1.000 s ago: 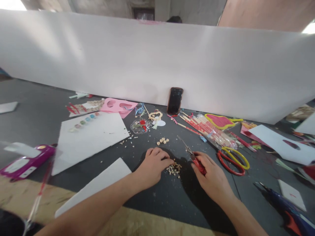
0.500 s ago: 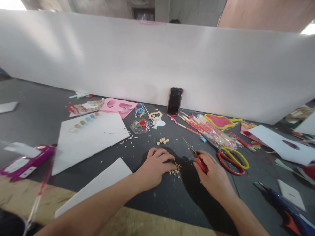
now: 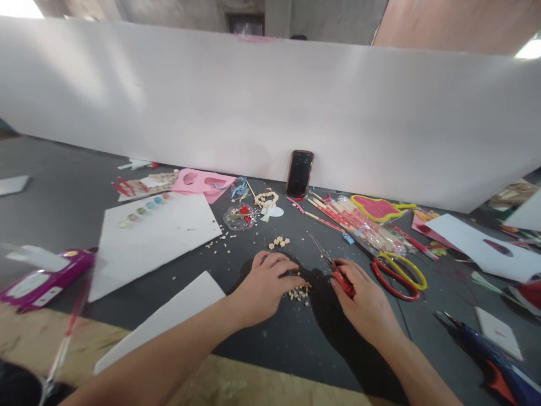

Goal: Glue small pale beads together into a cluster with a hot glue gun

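Observation:
My left hand (image 3: 267, 286) rests low on the dark table, palm down, with thumb and fingers bent but apart. Its thumb is beside a small heap of pale bits (image 3: 300, 290), part of which the hand may cover. I see nothing held in it. Red-handled long-nose pliers (image 3: 343, 282) are gripped in my right hand (image 3: 367, 301), with their slim metal tips pointing away to the upper left. Between and beyond both hands lies a cluster of pale wooden-looking beads (image 3: 279, 242).
A phone (image 3: 300, 173) leans on the white board (image 3: 262, 101) behind. Red-and-yellow-handled scissors (image 3: 399, 276) lie right of my right hand, a blue tool (image 3: 486, 355) nearer. White sheets (image 3: 156, 237) and a purple glue gun (image 3: 53, 279) are at left.
The pliers and my right hand have shifted slightly left. My left thumb has lifted a little, so more of the pale heap shows.

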`<state>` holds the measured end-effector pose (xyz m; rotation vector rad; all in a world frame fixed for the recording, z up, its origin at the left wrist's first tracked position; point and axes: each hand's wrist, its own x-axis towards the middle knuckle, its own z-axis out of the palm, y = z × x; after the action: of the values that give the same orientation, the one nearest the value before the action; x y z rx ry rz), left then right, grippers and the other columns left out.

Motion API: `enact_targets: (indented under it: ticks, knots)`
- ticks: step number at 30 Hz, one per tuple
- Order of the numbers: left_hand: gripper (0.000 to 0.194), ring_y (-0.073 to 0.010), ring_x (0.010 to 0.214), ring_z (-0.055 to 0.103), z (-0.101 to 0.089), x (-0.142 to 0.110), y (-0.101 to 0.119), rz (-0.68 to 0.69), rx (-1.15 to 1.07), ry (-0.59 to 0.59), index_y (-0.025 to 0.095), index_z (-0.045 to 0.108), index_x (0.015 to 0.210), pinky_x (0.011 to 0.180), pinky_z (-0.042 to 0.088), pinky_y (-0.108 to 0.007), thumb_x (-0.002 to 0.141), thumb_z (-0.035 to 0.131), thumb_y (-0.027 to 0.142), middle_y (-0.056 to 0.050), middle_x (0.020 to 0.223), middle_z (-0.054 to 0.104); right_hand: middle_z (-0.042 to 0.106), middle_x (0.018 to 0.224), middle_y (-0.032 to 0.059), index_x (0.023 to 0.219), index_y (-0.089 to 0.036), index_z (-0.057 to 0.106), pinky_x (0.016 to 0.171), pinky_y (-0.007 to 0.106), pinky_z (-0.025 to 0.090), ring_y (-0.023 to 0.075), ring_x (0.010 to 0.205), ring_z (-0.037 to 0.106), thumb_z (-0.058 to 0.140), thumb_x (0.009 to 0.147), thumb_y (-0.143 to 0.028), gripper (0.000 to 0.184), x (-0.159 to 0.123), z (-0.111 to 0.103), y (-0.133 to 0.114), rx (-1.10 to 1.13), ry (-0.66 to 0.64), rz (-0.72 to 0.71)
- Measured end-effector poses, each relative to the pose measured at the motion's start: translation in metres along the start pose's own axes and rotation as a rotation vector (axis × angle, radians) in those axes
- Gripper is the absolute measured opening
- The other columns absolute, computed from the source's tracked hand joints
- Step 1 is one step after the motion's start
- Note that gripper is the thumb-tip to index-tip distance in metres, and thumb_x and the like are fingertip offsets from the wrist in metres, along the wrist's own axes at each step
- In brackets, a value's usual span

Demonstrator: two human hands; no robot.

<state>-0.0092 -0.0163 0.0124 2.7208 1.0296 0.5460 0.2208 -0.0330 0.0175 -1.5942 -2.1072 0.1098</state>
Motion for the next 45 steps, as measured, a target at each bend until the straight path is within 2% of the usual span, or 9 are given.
enact_targets:
  ticks: [5,14,25,31,40,43,45]
  knots:
    - [0.028,-0.0219,0.110,0.040,0.003,0.001,0.005,0.042,-0.025,0.011,0.030,0.053,0.112,0.093,0.024,-0.042,0.085,0.045,0.030,-0.002,0.114,0.056,0.060,0.106,0.0074,0.090,-0.022,0.052,0.082,0.034,0.045,0.0209,0.097,0.056,0.047,0.082,-0.026,0.010,0.001,0.000,-0.001,0.004,0.009,0.000]
    - [0.025,-0.0201,0.105,0.045,0.000,0.002,0.002,0.002,-0.071,0.049,0.026,0.057,0.107,0.090,0.030,-0.038,0.084,0.047,0.024,-0.004,0.108,0.059,0.060,0.105,0.0074,0.090,-0.022,0.053,0.079,0.034,0.046,0.0212,0.095,0.057,0.047,0.082,-0.026,0.011,0.001,0.001,0.000,0.039,-0.035,-0.009]
    - [0.024,-0.0167,0.095,0.052,0.007,0.004,0.004,0.047,-0.095,0.191,0.022,0.063,0.095,0.086,0.033,-0.035,0.086,0.041,0.019,-0.004,0.096,0.065,0.059,0.100,0.0053,0.087,-0.022,0.052,0.076,0.031,0.044,0.0201,0.091,0.056,0.046,0.080,-0.021,0.009,0.001,-0.002,0.000,0.085,-0.067,0.003]
    - [0.023,-0.0166,0.092,0.053,0.006,0.006,0.007,0.037,-0.064,0.185,0.022,0.064,0.089,0.086,0.033,-0.035,0.086,0.041,0.021,-0.004,0.091,0.066,0.060,0.097,0.0042,0.085,-0.022,0.053,0.072,0.029,0.044,0.0182,0.085,0.057,0.045,0.080,-0.020,0.009,0.000,-0.001,-0.002,0.077,-0.065,-0.006]
    - [0.022,-0.0154,0.086,0.055,0.002,0.011,0.014,-0.012,-0.072,0.173,0.018,0.061,0.072,0.085,0.033,-0.032,0.084,0.047,0.030,-0.002,0.078,0.066,0.059,0.100,0.0040,0.087,-0.022,0.051,0.075,0.028,0.043,0.0181,0.090,0.056,0.047,0.080,-0.019,0.009,-0.002,0.000,-0.001,0.066,-0.074,-0.005]
    - [0.024,-0.0160,0.083,0.056,0.000,0.012,0.015,-0.025,-0.132,0.190,0.017,0.060,0.069,0.084,0.035,-0.032,0.083,0.048,0.032,-0.003,0.075,0.065,0.059,0.099,0.0035,0.086,-0.023,0.050,0.074,0.028,0.042,0.0176,0.089,0.056,0.047,0.080,-0.019,0.008,-0.002,0.000,-0.001,0.065,-0.087,-0.005]
    - [0.025,-0.0159,0.081,0.056,-0.003,0.013,0.018,-0.088,-0.244,0.214,0.017,0.060,0.068,0.080,0.037,-0.030,0.083,0.047,0.032,-0.003,0.074,0.064,0.058,0.099,0.0032,0.087,-0.023,0.050,0.073,0.027,0.042,0.0173,0.088,0.057,0.046,0.081,-0.019,0.008,-0.002,0.000,-0.002,0.065,-0.095,-0.007]
